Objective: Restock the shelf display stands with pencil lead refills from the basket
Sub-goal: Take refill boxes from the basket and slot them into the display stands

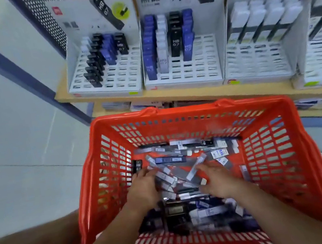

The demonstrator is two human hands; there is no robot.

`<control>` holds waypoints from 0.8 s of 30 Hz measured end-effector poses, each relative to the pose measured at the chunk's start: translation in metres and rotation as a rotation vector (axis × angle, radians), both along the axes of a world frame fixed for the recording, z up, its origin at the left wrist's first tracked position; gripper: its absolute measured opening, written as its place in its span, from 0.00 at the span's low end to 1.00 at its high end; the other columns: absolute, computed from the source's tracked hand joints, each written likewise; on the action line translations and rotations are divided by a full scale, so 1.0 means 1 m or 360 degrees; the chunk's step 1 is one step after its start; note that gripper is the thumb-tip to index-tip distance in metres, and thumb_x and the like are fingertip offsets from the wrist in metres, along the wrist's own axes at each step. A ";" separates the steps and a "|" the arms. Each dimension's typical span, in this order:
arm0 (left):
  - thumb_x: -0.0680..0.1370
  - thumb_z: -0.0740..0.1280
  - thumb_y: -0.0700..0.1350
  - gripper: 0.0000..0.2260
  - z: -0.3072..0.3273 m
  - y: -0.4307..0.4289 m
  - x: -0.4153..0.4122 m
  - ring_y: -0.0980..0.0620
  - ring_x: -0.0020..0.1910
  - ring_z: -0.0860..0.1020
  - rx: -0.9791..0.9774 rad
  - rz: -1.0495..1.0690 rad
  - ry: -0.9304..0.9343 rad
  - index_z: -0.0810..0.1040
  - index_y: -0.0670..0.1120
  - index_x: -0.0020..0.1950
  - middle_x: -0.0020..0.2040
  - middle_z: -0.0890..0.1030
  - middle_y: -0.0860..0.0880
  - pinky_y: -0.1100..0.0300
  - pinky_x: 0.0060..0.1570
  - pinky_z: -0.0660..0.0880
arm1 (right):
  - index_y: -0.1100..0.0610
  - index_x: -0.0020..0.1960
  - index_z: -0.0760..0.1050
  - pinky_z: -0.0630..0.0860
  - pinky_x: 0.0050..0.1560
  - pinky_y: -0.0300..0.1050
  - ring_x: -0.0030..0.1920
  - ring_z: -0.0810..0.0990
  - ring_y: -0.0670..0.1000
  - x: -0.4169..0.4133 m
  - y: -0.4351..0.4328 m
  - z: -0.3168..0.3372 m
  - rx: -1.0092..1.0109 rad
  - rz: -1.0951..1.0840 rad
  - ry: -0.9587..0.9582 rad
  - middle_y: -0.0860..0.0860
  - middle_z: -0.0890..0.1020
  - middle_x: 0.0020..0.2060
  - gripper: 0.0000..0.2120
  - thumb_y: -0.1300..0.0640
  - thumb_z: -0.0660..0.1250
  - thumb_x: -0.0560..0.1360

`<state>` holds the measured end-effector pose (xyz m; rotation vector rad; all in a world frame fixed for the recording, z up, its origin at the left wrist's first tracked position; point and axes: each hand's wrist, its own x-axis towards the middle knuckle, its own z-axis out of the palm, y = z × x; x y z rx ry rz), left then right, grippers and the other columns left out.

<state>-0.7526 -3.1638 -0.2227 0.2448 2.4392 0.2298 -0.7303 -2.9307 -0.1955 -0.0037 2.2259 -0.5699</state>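
Note:
A red basket (276, 144) sits in front of me below the shelf, holding a loose pile of pencil lead refills (171, 159) in black, blue and white cases. Both of my hands are down in the pile. My left hand (143, 187) curls its fingers over a few refills (166, 179) that fan out to its right. My right hand (217, 178) grips a pale refill (196, 168) that sticks up and to the left from its fingers. On the shelf stand white display stands: the left stand (126, 74) partly filled, the middle stand (199, 65) holding several rows.
Two more stands (258, 57) of white-capped refills fill the shelf's right side. The wooden shelf edge (172, 94) runs just beyond the basket's far rim. A blue post (17, 69) slants down the left, with pale floor (20, 146) beside the basket.

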 end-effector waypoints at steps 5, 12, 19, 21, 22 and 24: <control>0.74 0.68 0.44 0.40 -0.017 -0.008 0.023 0.40 0.75 0.50 -0.0138 -0.0112 -0.0037 0.46 0.57 0.77 0.78 0.42 0.46 0.45 0.66 0.67 | 0.44 0.79 0.45 0.65 0.70 0.60 0.74 0.58 0.59 0.026 -0.026 -0.023 0.0278 0.0404 -0.0208 0.51 0.52 0.76 0.54 0.37 0.75 0.66; 0.76 0.67 0.43 0.44 -0.021 -0.002 0.016 0.41 0.76 0.40 -0.0393 -0.0528 0.0025 0.36 0.61 0.75 0.77 0.34 0.46 0.39 0.71 0.54 | 0.43 0.78 0.38 0.65 0.65 0.61 0.69 0.66 0.63 0.039 -0.032 -0.027 0.0447 0.0477 -0.0182 0.58 0.60 0.72 0.57 0.36 0.75 0.65; 0.78 0.63 0.44 0.26 -0.024 0.005 0.011 0.42 0.72 0.56 -0.0354 -0.0692 0.0052 0.58 0.54 0.74 0.73 0.56 0.45 0.46 0.67 0.66 | 0.42 0.78 0.43 0.78 0.55 0.51 0.58 0.79 0.58 0.036 -0.001 -0.029 0.0166 0.0053 -0.0147 0.56 0.77 0.65 0.49 0.45 0.74 0.72; 0.79 0.62 0.44 0.23 -0.025 0.003 0.010 0.41 0.69 0.61 -0.0344 -0.0614 -0.0032 0.61 0.55 0.72 0.71 0.60 0.46 0.47 0.60 0.72 | 0.41 0.79 0.43 0.78 0.45 0.46 0.46 0.81 0.53 0.030 0.005 -0.026 0.0033 -0.0130 -0.0131 0.55 0.81 0.57 0.47 0.50 0.73 0.74; 0.79 0.62 0.45 0.21 -0.024 0.001 0.008 0.40 0.69 0.64 -0.0315 -0.0579 -0.0046 0.64 0.55 0.71 0.70 0.63 0.46 0.47 0.60 0.73 | 0.42 0.79 0.44 0.77 0.40 0.44 0.41 0.79 0.50 0.027 0.007 -0.025 -0.0024 -0.0223 -0.0097 0.56 0.80 0.56 0.47 0.53 0.73 0.74; 0.78 0.63 0.49 0.16 -0.020 -0.003 0.001 0.42 0.64 0.71 -0.0177 -0.0429 -0.0038 0.70 0.55 0.66 0.64 0.71 0.47 0.50 0.58 0.73 | 0.42 0.80 0.43 0.74 0.36 0.40 0.38 0.76 0.47 0.020 0.011 -0.023 -0.0102 -0.0396 -0.0034 0.59 0.78 0.61 0.48 0.57 0.74 0.74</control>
